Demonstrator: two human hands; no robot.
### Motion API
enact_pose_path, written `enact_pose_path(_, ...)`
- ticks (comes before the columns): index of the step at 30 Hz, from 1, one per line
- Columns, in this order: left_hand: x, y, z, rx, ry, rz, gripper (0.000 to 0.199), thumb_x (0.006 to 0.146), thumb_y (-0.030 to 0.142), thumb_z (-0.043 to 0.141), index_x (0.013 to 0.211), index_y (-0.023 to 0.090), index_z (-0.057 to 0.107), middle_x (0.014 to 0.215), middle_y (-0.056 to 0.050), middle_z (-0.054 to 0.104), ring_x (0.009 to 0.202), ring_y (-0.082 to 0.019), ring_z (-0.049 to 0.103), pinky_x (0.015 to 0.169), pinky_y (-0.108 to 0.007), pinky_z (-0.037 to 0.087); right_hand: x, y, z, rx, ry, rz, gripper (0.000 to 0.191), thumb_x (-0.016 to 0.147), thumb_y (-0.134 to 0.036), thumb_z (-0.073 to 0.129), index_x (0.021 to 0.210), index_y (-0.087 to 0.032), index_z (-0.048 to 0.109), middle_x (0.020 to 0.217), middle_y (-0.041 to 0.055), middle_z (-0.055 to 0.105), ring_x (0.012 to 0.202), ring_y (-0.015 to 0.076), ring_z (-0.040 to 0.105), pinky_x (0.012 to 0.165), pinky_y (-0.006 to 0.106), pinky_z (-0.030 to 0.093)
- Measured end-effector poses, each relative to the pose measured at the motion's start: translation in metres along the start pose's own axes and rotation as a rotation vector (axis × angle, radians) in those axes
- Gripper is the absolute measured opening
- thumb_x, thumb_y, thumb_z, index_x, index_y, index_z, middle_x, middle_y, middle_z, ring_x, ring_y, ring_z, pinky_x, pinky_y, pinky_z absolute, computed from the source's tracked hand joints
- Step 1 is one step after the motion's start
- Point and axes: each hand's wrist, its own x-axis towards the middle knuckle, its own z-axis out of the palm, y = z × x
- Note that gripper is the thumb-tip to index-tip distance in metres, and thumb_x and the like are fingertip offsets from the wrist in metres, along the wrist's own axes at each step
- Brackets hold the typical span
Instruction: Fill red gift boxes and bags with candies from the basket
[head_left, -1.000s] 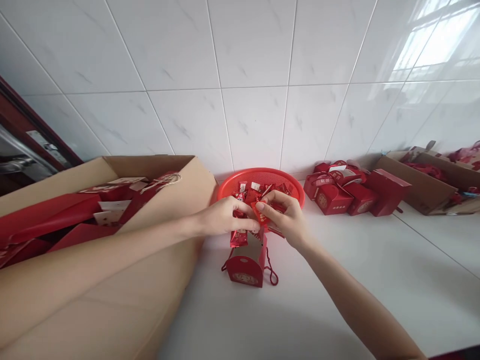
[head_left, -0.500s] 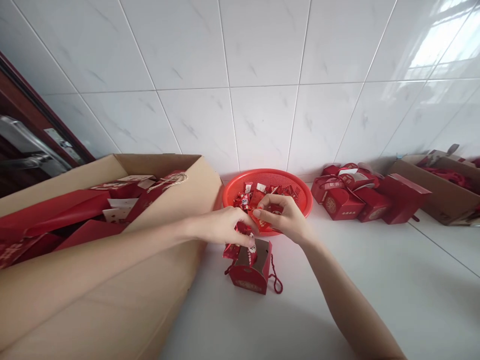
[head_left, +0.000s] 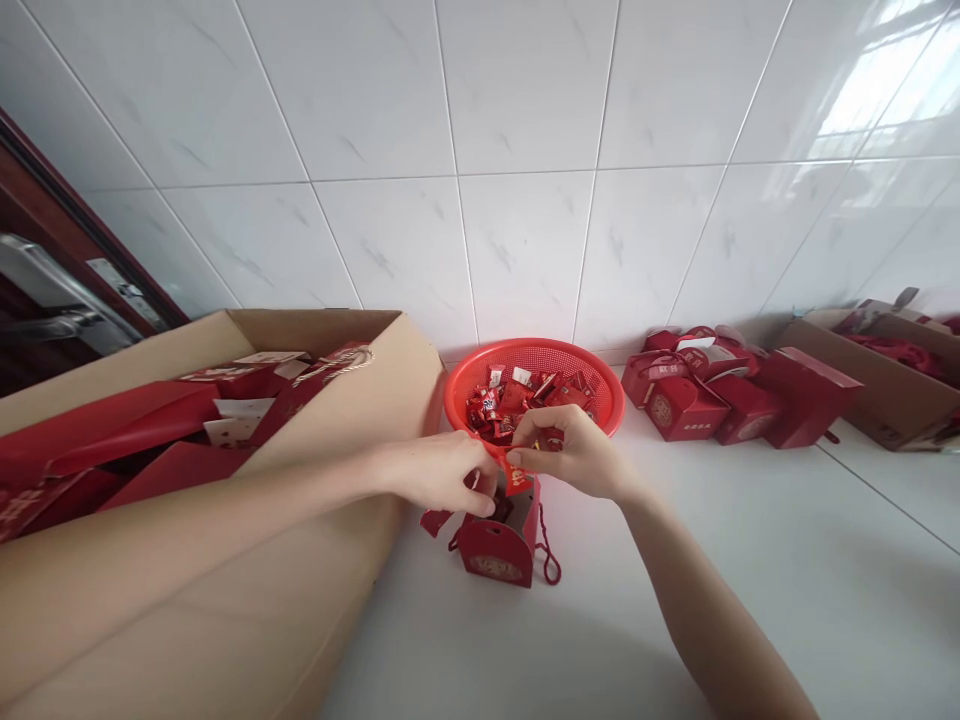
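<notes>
A small red gift box (head_left: 496, 552) with a rounded front panel and a dark red cord handle stands on the white countertop, its top unfolded. My left hand (head_left: 450, 475) is at the box's mouth, thumb and fingers curled down over the opening; what is between them is hidden. My right hand (head_left: 570, 455) pinches a shiny red-orange candy packet (head_left: 517, 476) with gold print, just above the box's back edge. Behind both hands sits a red plastic colander (head_left: 611, 400) holding many red-wrapped candies (head_left: 487, 403).
On the left, a large cardboard carton (head_left: 330, 500) holds red bags and boxes. To the right, several closed red gift boxes (head_left: 679, 408) are grouped by the tiled wall (head_left: 525, 240), next to another cardboard box (head_left: 862, 385). A door handle (head_left: 60, 325) shows at far left.
My left hand has lowered to the box's mouth, and the white-and-red candy at its fingertips is out of sight. My right hand has brought the packet slightly down from the colander toward the box.
</notes>
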Motion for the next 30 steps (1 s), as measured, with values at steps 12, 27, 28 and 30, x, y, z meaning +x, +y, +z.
enact_pose_path(12,0.006,-0.003,0.000,-0.147,0.083,-0.031,0.013,0.065,0.017,0.056,0.075,0.019,0.064,0.074,0.001,0.067,0.064,-0.015,0.057,0.055,-0.023,0.041,0.005,0.006,0.001,0.205,0.217,0.028,0.016,0.081,-0.031,0.064,0.090,-0.018,0.068,0.078,0.0019,0.063,0.062,0.0121,0.046,0.057,0.026,0.039)
enact_pose_path(27,0.013,-0.008,0.008,-0.243,0.053,0.067,0.017,0.071,0.018,0.054,0.079,0.020,0.069,0.077,0.001,0.068,0.070,-0.015,0.058,0.062,-0.023,0.043,0.005,0.005,-0.004,0.478,0.302,0.064,0.031,0.063,-0.015,0.044,0.086,-0.019,0.065,0.071,0.0031,0.070,0.073,0.0189,0.057,0.067,0.028,0.044)
enact_pose_path(28,0.012,-0.007,0.008,-0.238,0.049,0.070,0.017,0.071,0.018,0.054,0.079,0.020,0.069,0.076,0.001,0.068,0.069,-0.015,0.057,0.061,-0.023,0.042,0.005,0.006,-0.001,0.441,0.262,0.056,0.031,0.064,-0.014,0.044,0.085,-0.019,0.065,0.072,0.0028,0.071,0.073,0.0184,0.057,0.067,0.028,0.044)
enact_pose_path(30,0.012,-0.007,0.008,-0.235,0.064,0.061,0.017,0.070,0.018,0.055,0.078,0.020,0.069,0.074,0.001,0.067,0.067,-0.015,0.057,0.058,-0.023,0.041,0.006,0.008,0.006,0.363,0.183,0.038,0.030,0.065,-0.012,0.042,0.084,-0.019,0.065,0.076,0.0028,0.071,0.072,0.0168,0.057,0.064,0.026,0.043)
